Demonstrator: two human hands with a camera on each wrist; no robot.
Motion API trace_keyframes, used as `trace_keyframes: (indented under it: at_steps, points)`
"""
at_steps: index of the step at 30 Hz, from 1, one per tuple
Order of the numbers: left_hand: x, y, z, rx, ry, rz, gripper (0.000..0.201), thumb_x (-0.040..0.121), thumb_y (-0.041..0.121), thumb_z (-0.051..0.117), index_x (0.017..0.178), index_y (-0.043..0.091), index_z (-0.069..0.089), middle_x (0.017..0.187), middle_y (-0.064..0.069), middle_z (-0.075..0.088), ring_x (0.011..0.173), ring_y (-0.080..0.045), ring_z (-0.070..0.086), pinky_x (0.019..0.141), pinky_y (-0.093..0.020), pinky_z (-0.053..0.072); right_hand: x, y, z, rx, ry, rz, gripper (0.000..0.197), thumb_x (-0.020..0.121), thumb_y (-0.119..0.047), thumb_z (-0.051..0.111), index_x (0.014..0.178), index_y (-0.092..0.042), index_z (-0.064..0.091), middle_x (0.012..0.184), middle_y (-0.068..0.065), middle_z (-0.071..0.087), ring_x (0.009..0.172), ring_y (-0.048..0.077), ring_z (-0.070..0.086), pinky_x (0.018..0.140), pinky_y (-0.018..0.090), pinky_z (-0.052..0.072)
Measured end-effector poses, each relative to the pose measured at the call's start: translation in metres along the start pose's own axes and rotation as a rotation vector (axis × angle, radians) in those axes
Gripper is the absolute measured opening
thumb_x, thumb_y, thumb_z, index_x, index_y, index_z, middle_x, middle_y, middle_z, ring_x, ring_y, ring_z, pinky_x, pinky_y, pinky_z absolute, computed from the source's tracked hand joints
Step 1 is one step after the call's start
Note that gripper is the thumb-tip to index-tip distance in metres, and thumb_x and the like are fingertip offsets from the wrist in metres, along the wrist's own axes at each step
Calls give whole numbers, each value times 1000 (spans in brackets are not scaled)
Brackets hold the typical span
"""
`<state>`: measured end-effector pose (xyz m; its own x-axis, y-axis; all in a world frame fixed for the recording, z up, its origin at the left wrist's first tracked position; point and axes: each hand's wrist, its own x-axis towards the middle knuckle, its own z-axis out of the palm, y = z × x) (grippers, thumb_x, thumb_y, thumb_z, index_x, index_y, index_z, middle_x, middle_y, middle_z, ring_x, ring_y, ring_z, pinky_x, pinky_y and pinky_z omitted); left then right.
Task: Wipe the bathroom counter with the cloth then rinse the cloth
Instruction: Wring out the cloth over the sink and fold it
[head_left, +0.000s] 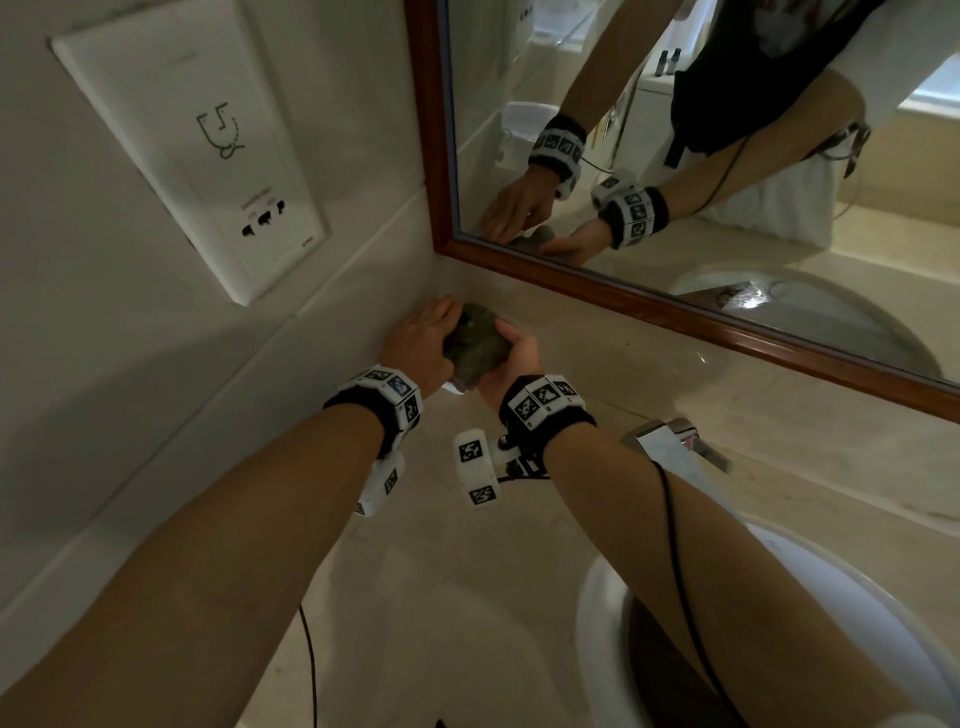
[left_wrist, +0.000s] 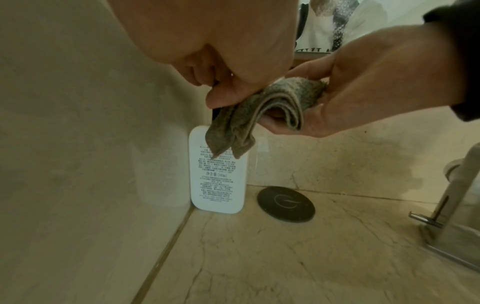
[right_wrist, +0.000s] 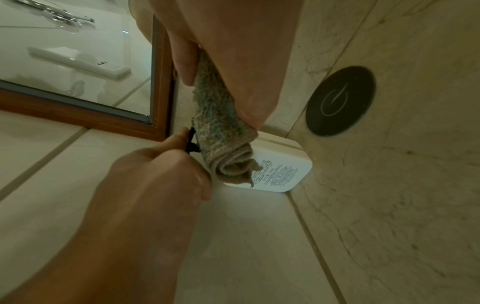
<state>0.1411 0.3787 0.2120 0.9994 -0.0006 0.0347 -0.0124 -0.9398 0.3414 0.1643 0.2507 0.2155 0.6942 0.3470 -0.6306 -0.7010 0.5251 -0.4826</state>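
The grey-green cloth (head_left: 475, 343) is bunched between my two hands in the back left corner of the beige marble counter (head_left: 467, 571). My right hand (head_left: 511, 358) grips it, folded and rolled (left_wrist: 272, 107), with a tail hanging down (right_wrist: 233, 170). My left hand (head_left: 421, 338) sits just left of the cloth, its thumb (left_wrist: 223, 96) against the fabric. Its fingers (right_wrist: 161, 170) curl round the black pump top of a white soap bottle (left_wrist: 217, 185). The bottle (right_wrist: 280, 170) stands in the corner directly under the cloth.
A black round disc (left_wrist: 285, 203) lies on the counter right of the bottle. The chrome faucet (head_left: 670, 447) and white basin rim (head_left: 602, 623) lie to the right. A wood-framed mirror (head_left: 675, 322) lines the back wall. A socket panel (head_left: 192, 156) is on the left wall.
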Motion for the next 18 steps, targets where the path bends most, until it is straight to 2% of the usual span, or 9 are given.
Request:
trace_keyframes:
  at_steps: [4, 7, 11, 14, 16, 18]
  points:
    - [1, -2, 2, 20, -12, 1, 80, 78, 2, 57, 151, 11, 26, 158, -7, 23, 144, -26, 23, 117, -36, 22, -3, 0, 1, 16, 2, -8, 37, 93, -27, 49, 120, -4, 61, 108, 17, 65, 97, 33, 59, 76, 44, 47]
    - [0, -1, 2, 15, -23, 6, 79, 78, 1, 55, 151, 9, 24, 159, -9, 21, 145, -27, 20, 118, -37, 19, -8, -1, -1, 27, -20, -5, 33, 94, -27, 48, 115, -5, 61, 125, 19, 60, 114, 36, 56, 89, 46, 45]
    - [0, -1, -5, -16, -96, -3, 78, 85, 5, 56, 152, 7, 17, 160, -9, 13, 147, -27, 13, 120, -36, 14, -16, -2, -7, 26, -9, -15, 36, 95, -27, 47, 122, -6, 60, 129, 19, 58, 122, 37, 53, 86, 47, 46]
    - [-2, 1, -11, -2, -178, -6, 82, 89, 16, 59, 152, 5, 7, 161, -11, 4, 148, -27, 5, 120, -38, 10, -27, -6, -13, 28, 10, -22, 32, 93, -27, 49, 114, -6, 62, 131, 20, 58, 119, 38, 54, 93, 49, 44]
    - [-7, 4, -11, -11, -204, -19, 92, 87, 19, 64, 152, 4, 2, 161, -13, -1, 149, -28, 2, 120, -41, 11, -36, -10, -17, 37, 25, -36, 28, 94, -25, 48, 107, -6, 63, 130, 20, 57, 118, 39, 54, 89, 49, 44]
    - [-16, 8, -7, -49, -170, 0, 100, 82, 19, 70, 152, 5, 1, 160, -15, -3, 148, -29, 4, 119, -44, 15, -47, -15, -22, 37, 57, -45, 26, 94, -25, 48, 103, -6, 64, 127, 19, 59, 119, 38, 54, 86, 48, 44]
